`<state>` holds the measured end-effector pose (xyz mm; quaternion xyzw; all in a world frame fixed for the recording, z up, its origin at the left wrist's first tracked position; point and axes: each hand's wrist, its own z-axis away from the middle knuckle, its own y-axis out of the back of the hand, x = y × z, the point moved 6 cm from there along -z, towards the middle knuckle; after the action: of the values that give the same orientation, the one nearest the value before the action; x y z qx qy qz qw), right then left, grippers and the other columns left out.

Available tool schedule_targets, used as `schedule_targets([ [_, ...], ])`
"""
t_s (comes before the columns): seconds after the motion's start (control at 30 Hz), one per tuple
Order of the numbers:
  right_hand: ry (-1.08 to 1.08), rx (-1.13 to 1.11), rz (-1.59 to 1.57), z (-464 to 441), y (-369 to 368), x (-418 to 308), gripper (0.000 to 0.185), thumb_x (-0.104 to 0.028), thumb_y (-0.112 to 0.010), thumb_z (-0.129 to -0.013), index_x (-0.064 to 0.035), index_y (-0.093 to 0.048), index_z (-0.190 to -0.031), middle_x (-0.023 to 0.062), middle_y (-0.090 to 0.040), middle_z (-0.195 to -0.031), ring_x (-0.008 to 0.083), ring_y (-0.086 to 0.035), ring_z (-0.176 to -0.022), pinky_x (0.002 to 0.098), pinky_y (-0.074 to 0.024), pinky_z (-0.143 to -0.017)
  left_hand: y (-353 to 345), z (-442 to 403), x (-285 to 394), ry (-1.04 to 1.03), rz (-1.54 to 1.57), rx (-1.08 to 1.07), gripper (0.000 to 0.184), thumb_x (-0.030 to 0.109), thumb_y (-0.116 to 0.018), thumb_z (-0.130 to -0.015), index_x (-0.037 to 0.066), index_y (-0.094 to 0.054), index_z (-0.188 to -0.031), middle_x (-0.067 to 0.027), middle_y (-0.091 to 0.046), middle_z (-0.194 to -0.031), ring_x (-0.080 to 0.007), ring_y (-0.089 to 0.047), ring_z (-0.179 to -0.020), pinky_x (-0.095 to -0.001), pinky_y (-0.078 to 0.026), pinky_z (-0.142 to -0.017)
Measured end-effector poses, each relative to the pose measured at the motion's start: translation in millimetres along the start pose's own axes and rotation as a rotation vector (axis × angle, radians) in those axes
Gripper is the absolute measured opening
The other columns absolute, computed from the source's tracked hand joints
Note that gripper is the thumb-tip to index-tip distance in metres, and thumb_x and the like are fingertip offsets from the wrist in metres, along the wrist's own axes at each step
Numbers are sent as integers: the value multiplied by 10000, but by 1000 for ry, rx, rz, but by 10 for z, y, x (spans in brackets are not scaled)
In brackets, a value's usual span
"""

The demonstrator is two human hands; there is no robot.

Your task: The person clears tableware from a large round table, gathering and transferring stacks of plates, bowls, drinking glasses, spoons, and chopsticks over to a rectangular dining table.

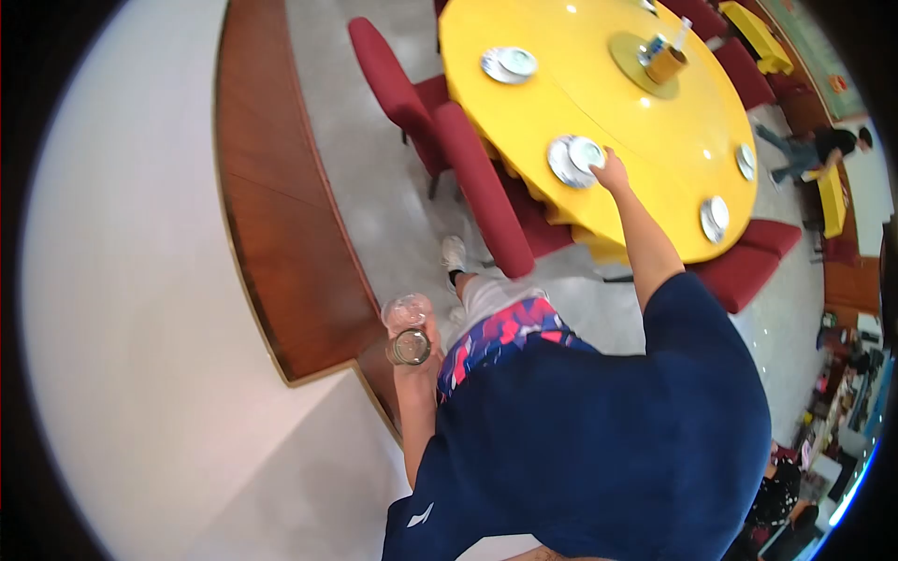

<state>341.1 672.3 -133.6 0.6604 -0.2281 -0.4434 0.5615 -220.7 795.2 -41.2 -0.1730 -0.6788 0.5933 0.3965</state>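
Observation:
My left hand [432, 335] is low at my side, its fingers wrapped round two clear drinking glasses. The mouth of one glass [412, 347] faces the camera, and the other glass [404, 309] lies just beyond it. My right hand [611, 172] reaches over the edge of the round table with its yellow cloth [524, 117]. Its thumb and fingers grip the rim of a small white bowl [586, 152]. That bowl sits on a blue-patterned plate [564, 171].
Dark red chairs [482, 187] stand close to the table. More place settings [510, 64] lie around it, with a brown holder [666, 64] on the glass turntable [629, 56]. A wood-panelled ledge [281, 187] runs along the left. Another person [828, 145] walks at the far right.

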Motion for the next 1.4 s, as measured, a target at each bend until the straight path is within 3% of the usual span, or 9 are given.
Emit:
schedule_targets([
  [0.27,-208,4,68,-458,-425,-196,604,-361,-736,-774,-193,-489,-1299,199,-497,-1216,384,-581,-1065,473,-521,-845,239,-1331,293,116,-205,47,361,250,-749,-793,70,-599,-1068,-103,-589,-1016,-189,-598,-709,-274,-501,-542],
  [0.33,-238,-2,96,-439,-421,-257,575,-359,-737,-776,-181,-504,-1271,194,-504,-1194,384,-589,-1042,473,-527,-826,246,-1593,382,197,-211,184,421,268,-796,-741,52,-611,-1051,-106,-605,-1009,-215,-620,-761,-311,-525,-636],
  [0.43,-276,7,144,-394,-413,-349,553,-340,-747,-766,-174,-519,-1242,177,-517,-1158,389,-601,-1001,483,-537,-792,205,-2006,499,217,-292,57,297,331,-698,-848,129,-581,-1031,-43,-561,-957,-178,-588,-872,-328,-477,-752],
  [0.7,-386,-4,127,-243,-522,-331,515,-320,-753,-747,-142,-549,-1186,160,-635,-1061,332,-642,-954,462,-535,-775,321,-2812,799,493,-250,73,286,309,-713,-833,141,-609,-1041,-40,-585,-1026,-213,-582,-1038,-374,-485,-889],
  [0.87,-265,190,-361,-32,471,-1869,518,-336,-770,-750,-79,-581,-1158,158,-672,-878,297,-658,-817,400,-518,-719,105,-3423,1034,600,-120,-97,311,307,-747,-801,171,-618,-1049,-23,-575,-1083,-239,-533,-1150,-420,-436,-979],
  [0.93,-103,166,-551,114,756,-2797,539,-359,-793,-733,-75,-599,-1149,100,-632,-796,181,-620,-722,298,-493,-644,104,-3622,1158,658,-128,-102,368,323,-758,-789,167,-615,-1091,-32,-579,-1138,-281,-497,-1217,-461,-404,-1024],
  [1.03,67,20,-742,253,1189,-4215,474,-312,-777,-744,-70,-616,-1118,81,-646,-855,175,-605,-710,289,-492,-639,-34,-3942,1394,757,-143,-142,437,338,-761,-788,146,-599,-1145,-50,-581,-1189,-302,-470,-1256,-478,-399,-1029],
  [1.33,354,-93,-564,-175,1052,-6055,493,-319,-762,-719,-93,-614,-1132,96,-664,-973,236,-644,-815,327,-521,-700,-227,-4734,2408,802,-141,-215,454,256,-759,-802,105,-572,-1187,-92,-605,-1224,-307,-552,-1189,-487,-460,-977],
  [1.4,367,-82,-505,-273,984,-6318,487,-311,-758,-722,-97,-608,-1132,97,-660,-980,248,-648,-838,338,-524,-706,-131,-4861,2561,808,-227,-259,480,393,-734,-812,131,-578,-1182,-68,-604,-1207,-278,-544,-1187,-485,-465,-959],
])
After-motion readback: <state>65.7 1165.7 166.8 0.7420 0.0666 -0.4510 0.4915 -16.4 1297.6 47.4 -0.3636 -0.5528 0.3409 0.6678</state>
